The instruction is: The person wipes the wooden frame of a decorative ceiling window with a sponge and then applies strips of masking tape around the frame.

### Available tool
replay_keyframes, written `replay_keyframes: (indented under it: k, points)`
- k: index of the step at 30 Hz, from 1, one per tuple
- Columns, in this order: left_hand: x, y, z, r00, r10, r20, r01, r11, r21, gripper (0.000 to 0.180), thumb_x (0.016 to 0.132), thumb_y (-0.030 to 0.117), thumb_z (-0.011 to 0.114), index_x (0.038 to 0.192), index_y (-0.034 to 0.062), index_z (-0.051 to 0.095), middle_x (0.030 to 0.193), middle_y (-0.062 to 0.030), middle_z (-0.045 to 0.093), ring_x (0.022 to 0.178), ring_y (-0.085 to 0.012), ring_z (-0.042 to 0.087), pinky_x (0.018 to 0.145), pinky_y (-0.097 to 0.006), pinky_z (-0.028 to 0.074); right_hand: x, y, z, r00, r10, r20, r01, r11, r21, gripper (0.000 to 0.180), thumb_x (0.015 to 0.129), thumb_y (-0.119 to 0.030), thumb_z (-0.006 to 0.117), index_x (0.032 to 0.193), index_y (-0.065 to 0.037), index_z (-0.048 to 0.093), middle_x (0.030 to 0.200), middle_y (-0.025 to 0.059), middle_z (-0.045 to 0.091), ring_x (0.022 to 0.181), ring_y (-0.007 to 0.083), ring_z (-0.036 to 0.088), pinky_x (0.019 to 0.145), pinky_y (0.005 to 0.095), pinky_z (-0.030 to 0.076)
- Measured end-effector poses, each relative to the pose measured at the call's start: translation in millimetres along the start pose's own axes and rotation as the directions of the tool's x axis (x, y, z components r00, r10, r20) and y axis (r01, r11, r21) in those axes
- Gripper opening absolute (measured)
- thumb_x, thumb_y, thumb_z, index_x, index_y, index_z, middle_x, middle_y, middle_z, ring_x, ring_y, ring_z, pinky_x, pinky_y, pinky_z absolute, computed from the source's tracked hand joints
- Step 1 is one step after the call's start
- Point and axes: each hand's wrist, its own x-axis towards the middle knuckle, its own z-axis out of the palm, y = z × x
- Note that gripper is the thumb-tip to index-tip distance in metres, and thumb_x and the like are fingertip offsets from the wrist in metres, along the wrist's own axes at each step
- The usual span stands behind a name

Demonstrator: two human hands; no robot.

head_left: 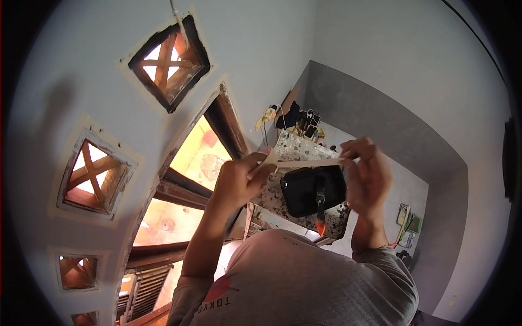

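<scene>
My left hand (235, 182) is closed on a roll of pale masking tape (268, 160), pinched between thumb and fingers. A strip of the masking tape (309, 163) stretches from it across to my right hand (371, 176), whose bent fingers grip the far end. Below the strip, a black tray (289, 202) sits on a paint-spattered tabletop (339, 224). Across that tray lies a paintbrush (320, 202) with an orange-tipped handle. Whether the tray's dark, shiny inside is wet paint, I cannot tell.
On the left wall, a diamond-shaped opening (204, 60) has a black-painted border. Another opening (61, 195), with a whitish border, sits lower, beside a brown-framed window (231, 125). Cables and a dark cloth (290, 115) lie beyond the table. Tools (405, 220) rest on the floor at right.
</scene>
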Motion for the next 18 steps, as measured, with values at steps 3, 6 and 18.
replay_keyframes:
  k: [3,6,18]
  points:
    - [-9,6,-7,0.991,0.121,-0.065,-0.126,0.989,-0.083,0.04,0.09,0.014,0.086,0.123,-0.0038,0.073,0.083,-0.0165,0.08,0.07,-0.0181,0.078,0.072,-0.03,0.06,4,5,-2,0.974,0.21,-0.088,-0.204,0.976,0.074,0.02,0.092,0.018,0.063,0.108,0.005,0.062,0.104,0.0114,0.067,0.099,0.0183,0.064,0.093,0.0294,0.051]
    - [-26,19,-21,0.929,0.369,-0.04,-0.369,0.906,-0.207,0.038,0.094,0.011,0.081,0.128,-0.0006,0.072,0.118,-0.0221,0.079,0.087,-0.0203,0.082,0.081,-0.029,0.059,11,5,-8,0.966,0.234,-0.111,-0.21,0.958,0.195,0.023,0.087,0.019,0.065,0.106,0.005,0.061,0.103,0.0115,0.066,0.1,0.0211,0.066,0.094,0.033,0.053]
    - [-29,24,-42,0.987,0.145,-0.063,-0.144,0.989,0.02,0.008,0.101,0.007,0.074,0.108,0.0024,0.075,0.083,-0.0104,0.075,0.069,-0.0133,0.07,0.066,-0.03,0.055,22,14,-10,0.968,0.247,-0.037,-0.238,0.958,0.159,0.012,0.106,0.007,0.06,0.117,0.009,0.061,0.113,0.0133,0.067,0.101,0.0123,0.063,0.091,0.0279,0.053]
